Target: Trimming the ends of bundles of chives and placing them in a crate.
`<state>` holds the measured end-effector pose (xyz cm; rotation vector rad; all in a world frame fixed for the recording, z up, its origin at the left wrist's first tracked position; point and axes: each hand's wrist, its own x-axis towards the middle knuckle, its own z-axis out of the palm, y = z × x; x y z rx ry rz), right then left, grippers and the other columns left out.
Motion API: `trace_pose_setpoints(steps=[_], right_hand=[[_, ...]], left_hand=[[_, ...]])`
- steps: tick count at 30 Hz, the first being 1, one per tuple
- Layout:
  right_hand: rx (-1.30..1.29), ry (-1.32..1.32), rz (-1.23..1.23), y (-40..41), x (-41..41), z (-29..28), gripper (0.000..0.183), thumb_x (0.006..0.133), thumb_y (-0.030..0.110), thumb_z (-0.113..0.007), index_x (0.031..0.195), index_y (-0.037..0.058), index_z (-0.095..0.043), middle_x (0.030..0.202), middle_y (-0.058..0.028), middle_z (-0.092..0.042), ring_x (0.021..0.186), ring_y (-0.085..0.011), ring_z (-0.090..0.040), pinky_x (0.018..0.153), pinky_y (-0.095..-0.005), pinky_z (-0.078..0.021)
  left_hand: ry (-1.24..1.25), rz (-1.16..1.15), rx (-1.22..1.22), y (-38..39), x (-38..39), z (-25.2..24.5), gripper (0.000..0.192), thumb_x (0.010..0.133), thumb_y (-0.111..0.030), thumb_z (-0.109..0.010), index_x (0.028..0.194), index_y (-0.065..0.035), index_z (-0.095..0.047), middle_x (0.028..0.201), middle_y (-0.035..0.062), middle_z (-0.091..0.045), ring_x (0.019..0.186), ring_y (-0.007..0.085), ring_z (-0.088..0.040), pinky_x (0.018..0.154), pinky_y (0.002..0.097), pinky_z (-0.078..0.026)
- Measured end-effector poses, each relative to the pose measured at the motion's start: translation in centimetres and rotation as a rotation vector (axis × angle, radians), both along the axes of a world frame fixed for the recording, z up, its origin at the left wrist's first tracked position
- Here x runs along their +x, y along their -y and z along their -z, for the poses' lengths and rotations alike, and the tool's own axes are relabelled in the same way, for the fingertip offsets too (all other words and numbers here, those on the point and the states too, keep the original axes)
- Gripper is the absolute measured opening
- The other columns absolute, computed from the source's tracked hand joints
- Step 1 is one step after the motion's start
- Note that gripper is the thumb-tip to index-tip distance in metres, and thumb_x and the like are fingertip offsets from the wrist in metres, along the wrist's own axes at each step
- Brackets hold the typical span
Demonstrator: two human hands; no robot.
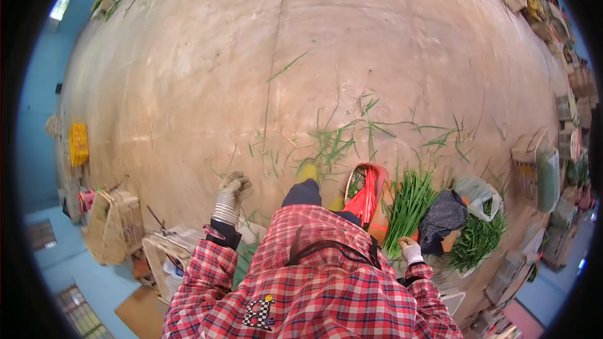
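My left hand (233,192), in a knitted work glove with a striped cuff, hangs above the floor. Its fingers are loosely curled and hold nothing that shows. My right hand (410,248) wears a pale glove with the fingertips showing, and is by the lower end of a pile of long green leafy stalks (411,207), perhaps chives. Whether it grips any is unclear. The pile lies on an orange-brown surface (379,219). To its left stands a pink-rimmed container (382,169) with red ties (367,193); on its right lies a dark patterned cloth (443,219).
Cut leaves (334,146) are scattered over the concrete floor (212,80). Farther right are leafy greens (478,240), a clear plastic bag (485,197) and a crate (524,165). At the left stand a beige crate (127,221), a white crate (162,249) and a yellow crate (79,145).
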<state>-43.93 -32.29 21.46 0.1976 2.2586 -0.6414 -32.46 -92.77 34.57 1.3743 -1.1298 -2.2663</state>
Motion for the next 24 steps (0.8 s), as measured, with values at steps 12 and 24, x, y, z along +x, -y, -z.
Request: trace_pose_setpoints(steps=[12, 24], right_hand=[[0.147, -0.148, 0.267, 16.3, -8.3, 0.0, 0.025, 0.084, 0.021, -0.058, 0.103, 0.0077, -0.066, 0.098, -0.0153, -0.066, 0.092, -0.0275, -0.063, 0.084, -0.0331, -0.0478], [0.074, -0.015, 0.505, 32.3, -11.7, -2.4, 0.026, 0.085, 0.024, -0.060, 0.107, 0.0120, -0.065, 0.095, -0.0098, -0.067, 0.091, -0.0211, -0.064, 0.082, -0.0316, -0.0477]], left_hand=[[0.334, 0.552, -0.077, 15.9, -21.4, 6.1, 0.029, 0.083, -0.010, -0.057, 0.111, -0.0052, -0.055, 0.086, 0.0073, -0.062, 0.075, 0.0187, -0.062, 0.064, 0.0328, -0.055], [0.306, 0.769, -0.256, 30.1, -47.7, 4.8, 0.028, 0.083, -0.013, -0.055, 0.111, -0.0079, -0.055, 0.087, 0.0052, -0.062, 0.074, 0.0171, -0.061, 0.063, 0.0304, -0.052]])
